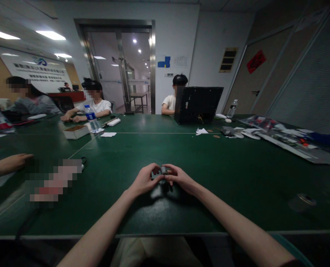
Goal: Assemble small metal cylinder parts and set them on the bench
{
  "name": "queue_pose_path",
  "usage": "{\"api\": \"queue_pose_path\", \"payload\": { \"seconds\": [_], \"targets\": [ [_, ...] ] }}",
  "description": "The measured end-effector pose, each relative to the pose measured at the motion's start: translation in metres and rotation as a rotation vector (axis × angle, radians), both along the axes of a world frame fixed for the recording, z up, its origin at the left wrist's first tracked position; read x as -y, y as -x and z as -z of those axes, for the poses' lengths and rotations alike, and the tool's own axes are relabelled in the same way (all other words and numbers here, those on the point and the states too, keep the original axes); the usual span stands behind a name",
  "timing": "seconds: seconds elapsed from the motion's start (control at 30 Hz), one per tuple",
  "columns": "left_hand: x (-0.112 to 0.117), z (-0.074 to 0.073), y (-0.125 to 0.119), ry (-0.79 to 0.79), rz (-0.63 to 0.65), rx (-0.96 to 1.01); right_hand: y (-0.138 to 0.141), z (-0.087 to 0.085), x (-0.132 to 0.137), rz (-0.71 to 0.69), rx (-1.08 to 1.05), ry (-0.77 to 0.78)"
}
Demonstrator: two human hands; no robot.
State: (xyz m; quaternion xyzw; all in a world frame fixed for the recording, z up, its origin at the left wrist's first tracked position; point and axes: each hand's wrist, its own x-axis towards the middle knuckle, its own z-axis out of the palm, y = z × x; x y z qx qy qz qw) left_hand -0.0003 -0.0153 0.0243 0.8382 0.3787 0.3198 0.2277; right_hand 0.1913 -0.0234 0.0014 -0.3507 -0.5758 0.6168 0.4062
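Note:
Both of my hands meet low over the green table, just in front of me. My left hand and my right hand have their fingers curled round a small grey metal part held between them. Most of the part is hidden by my fingers, so its shape is unclear. My forearms reach in from the table's near edge.
A clear tape roll lies at the right. A co-worker's hand rests at the left. Farther back stand a water bottle, a cardboard box, a black case and papers. Three people sit at the far side.

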Motion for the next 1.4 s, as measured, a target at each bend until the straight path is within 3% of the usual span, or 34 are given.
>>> {"api": "queue_pose_path", "payload": {
  "seconds": [0.47, 0.93, 1.4],
  "targets": [
    [0.0019, -0.0017, 0.0001, -0.021, 0.005, 0.001, 0.0007, 0.0020, -0.0007, -0.003, 0.025, -0.029],
    [0.0034, -0.0011, 0.0029, -0.070, 0.081, -0.016, -0.0015, 0.0001, -0.0010, 0.042, 0.109, -0.196],
    [0.0002, 0.0019, 0.0038, -0.091, 0.065, -0.045, -0.0021, 0.0050, -0.0050, 0.039, 0.143, -0.223]
  ]
}}
